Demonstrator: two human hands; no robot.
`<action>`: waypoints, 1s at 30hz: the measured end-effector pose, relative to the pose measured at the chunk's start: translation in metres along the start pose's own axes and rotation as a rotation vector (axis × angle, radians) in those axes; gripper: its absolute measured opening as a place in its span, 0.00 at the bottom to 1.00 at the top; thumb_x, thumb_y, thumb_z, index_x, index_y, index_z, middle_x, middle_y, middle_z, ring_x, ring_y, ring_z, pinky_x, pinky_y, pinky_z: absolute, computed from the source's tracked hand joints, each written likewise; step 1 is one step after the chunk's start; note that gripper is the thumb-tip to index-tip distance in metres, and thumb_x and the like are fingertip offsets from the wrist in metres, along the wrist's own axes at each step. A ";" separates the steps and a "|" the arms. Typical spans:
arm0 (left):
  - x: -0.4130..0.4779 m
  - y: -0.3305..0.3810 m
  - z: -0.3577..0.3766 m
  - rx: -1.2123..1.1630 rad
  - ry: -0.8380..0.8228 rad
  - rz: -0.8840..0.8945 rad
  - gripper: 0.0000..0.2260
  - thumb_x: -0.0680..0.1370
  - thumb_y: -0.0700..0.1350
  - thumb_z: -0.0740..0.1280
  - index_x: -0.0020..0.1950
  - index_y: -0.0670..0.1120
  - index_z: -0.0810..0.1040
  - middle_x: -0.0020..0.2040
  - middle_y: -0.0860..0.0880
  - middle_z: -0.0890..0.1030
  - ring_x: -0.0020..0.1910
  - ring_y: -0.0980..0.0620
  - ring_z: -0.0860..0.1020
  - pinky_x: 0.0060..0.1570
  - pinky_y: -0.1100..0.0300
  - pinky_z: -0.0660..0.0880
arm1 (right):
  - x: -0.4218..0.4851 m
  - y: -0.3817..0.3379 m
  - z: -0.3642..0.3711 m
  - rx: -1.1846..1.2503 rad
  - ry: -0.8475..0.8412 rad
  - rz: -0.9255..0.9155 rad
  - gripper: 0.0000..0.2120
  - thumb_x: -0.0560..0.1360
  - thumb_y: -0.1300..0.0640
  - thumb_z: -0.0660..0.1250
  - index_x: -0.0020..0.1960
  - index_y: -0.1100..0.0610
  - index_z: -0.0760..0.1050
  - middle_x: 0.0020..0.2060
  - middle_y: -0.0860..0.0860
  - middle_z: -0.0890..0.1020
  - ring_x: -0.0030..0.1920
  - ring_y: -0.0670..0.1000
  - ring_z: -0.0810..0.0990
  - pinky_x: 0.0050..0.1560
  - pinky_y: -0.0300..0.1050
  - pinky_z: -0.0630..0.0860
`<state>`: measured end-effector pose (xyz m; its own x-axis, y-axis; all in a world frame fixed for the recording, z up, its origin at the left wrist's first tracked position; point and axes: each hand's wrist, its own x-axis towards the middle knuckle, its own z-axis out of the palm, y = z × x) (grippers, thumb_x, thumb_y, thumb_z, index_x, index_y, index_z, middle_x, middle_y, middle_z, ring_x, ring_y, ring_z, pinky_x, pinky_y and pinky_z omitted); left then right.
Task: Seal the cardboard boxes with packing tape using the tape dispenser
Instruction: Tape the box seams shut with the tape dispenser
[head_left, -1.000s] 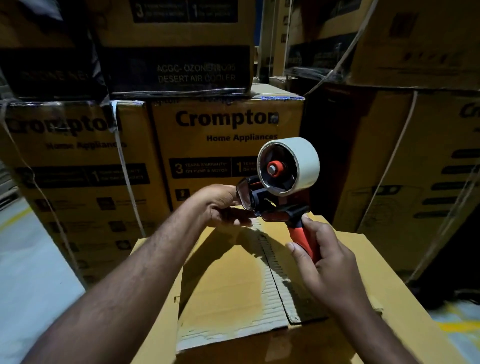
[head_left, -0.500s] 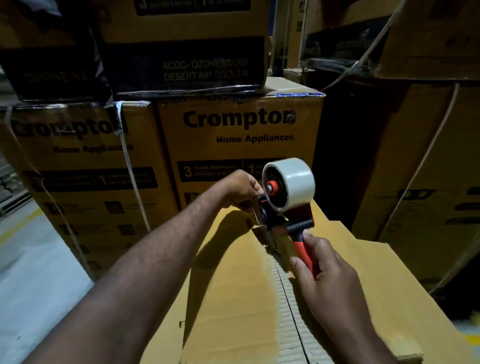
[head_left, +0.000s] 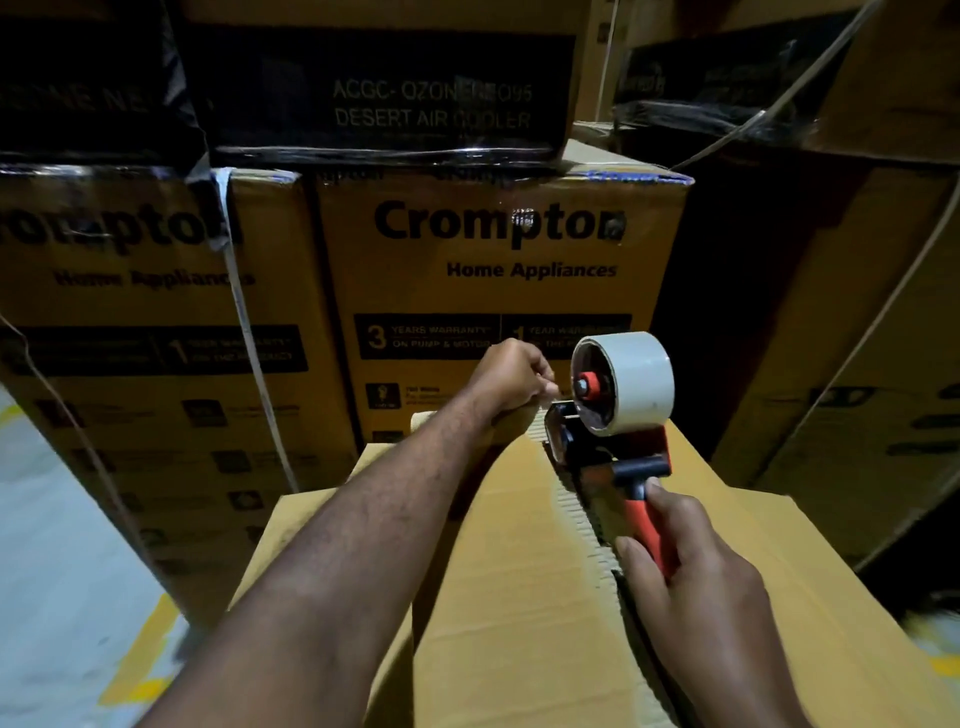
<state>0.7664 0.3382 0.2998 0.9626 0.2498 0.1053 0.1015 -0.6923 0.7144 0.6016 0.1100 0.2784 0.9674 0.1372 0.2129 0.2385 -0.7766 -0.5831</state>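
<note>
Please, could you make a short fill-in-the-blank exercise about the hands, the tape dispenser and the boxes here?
The right hand grips the tape dispenser by its ____ handle.
The left hand pinches the tape end at the ____ edge of the box.
The stacked box behind reads "____ Home Appliances".
Missing words: red, far, Crompton.

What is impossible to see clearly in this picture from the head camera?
Head view only:
- left hand fingertips: hidden behind its knuckles; holding tape unclear.
- tape dispenser blade: dark, blurred.
- cardboard box near edge: cut by frame bottom.
- Crompton carton small print: too small.
</note>
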 end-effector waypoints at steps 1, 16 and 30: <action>0.003 -0.001 0.002 -0.020 -0.015 -0.006 0.05 0.72 0.42 0.79 0.43 0.47 0.84 0.41 0.52 0.84 0.43 0.57 0.82 0.40 0.60 0.80 | 0.001 -0.001 0.001 0.002 -0.008 0.007 0.26 0.77 0.46 0.68 0.72 0.41 0.63 0.63 0.47 0.79 0.57 0.53 0.79 0.52 0.46 0.74; 0.035 -0.026 0.013 -0.047 -0.187 -0.139 0.05 0.77 0.39 0.73 0.41 0.46 0.81 0.38 0.51 0.81 0.41 0.51 0.79 0.40 0.60 0.76 | 0.014 -0.016 0.014 0.012 -0.034 0.065 0.27 0.77 0.48 0.69 0.73 0.40 0.63 0.64 0.46 0.78 0.59 0.51 0.77 0.56 0.46 0.74; 0.028 -0.031 0.028 0.224 -0.173 -0.047 0.17 0.80 0.57 0.66 0.40 0.46 0.82 0.40 0.49 0.82 0.41 0.48 0.79 0.43 0.52 0.76 | 0.018 -0.007 0.018 0.041 -0.027 0.074 0.25 0.78 0.48 0.67 0.71 0.39 0.61 0.60 0.45 0.79 0.47 0.44 0.71 0.49 0.42 0.73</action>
<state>0.7977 0.3476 0.2615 0.9821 0.1792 -0.0577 0.1815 -0.8199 0.5429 0.6184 0.1290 0.2725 0.9843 0.0980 0.1470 0.1694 -0.7597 -0.6278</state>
